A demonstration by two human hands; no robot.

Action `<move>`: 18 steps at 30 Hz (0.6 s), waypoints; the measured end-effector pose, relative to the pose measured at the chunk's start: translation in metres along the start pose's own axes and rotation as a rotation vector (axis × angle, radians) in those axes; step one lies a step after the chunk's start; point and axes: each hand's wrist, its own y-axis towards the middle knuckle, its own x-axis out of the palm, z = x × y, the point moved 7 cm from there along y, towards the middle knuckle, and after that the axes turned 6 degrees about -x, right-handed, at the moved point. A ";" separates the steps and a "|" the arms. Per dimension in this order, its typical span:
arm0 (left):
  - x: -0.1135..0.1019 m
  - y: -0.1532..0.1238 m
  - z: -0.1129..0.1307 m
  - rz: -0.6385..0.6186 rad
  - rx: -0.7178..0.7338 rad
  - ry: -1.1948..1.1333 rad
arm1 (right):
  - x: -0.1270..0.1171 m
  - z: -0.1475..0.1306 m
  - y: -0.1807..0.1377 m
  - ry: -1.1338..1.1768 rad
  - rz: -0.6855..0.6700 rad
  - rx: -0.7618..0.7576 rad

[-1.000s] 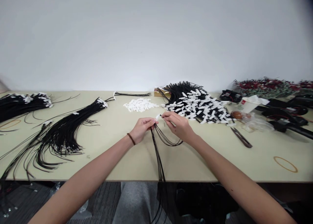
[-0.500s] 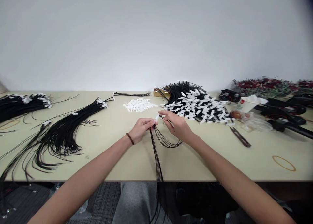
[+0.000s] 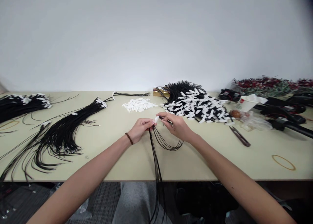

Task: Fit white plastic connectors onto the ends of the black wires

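Note:
Over the middle of the table, my left hand [image 3: 143, 128] pinches a small white connector [image 3: 156, 118] between thumb and fingers. Thin black wires [image 3: 154, 158] run down from that hand past the table's front edge, and some loop round to the right. My right hand [image 3: 176, 125] is closed beside the connector, its fingers shut on the looped ends of the black wires. The wire tips at the connector are too small to make out. Beyond my hands lies a heap of loose white connectors [image 3: 139, 105].
Black wires with white connectors [image 3: 202, 106] are piled back right. Wire bundles [image 3: 70, 129] lie left. At right are snips [image 3: 240, 136], a paper cup [image 3: 246, 103], a plastic bag [image 3: 259, 122], a rubber band [image 3: 283, 162], black devices [image 3: 281, 114] and dried flowers [image 3: 265, 86].
My right hand has shifted slightly, its fingertips now a little left and lower near the connector. The wire loop hangs slightly lower. My left hand keeps its pinch.

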 end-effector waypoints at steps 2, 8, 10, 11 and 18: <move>0.000 0.000 0.000 -0.008 -0.002 -0.001 | -0.001 0.000 0.000 -0.001 0.000 -0.002; 0.000 -0.001 0.002 -0.014 -0.013 -0.013 | 0.000 -0.002 0.002 -0.046 -0.041 -0.013; 0.000 -0.002 0.005 -0.016 -0.013 -0.014 | 0.000 -0.003 0.002 -0.057 -0.063 -0.016; 0.000 -0.003 0.007 -0.019 -0.013 -0.014 | -0.001 -0.004 0.002 -0.060 -0.070 -0.015; -0.004 -0.003 0.007 -0.058 -0.075 0.008 | 0.004 -0.002 0.000 -0.075 -0.156 0.056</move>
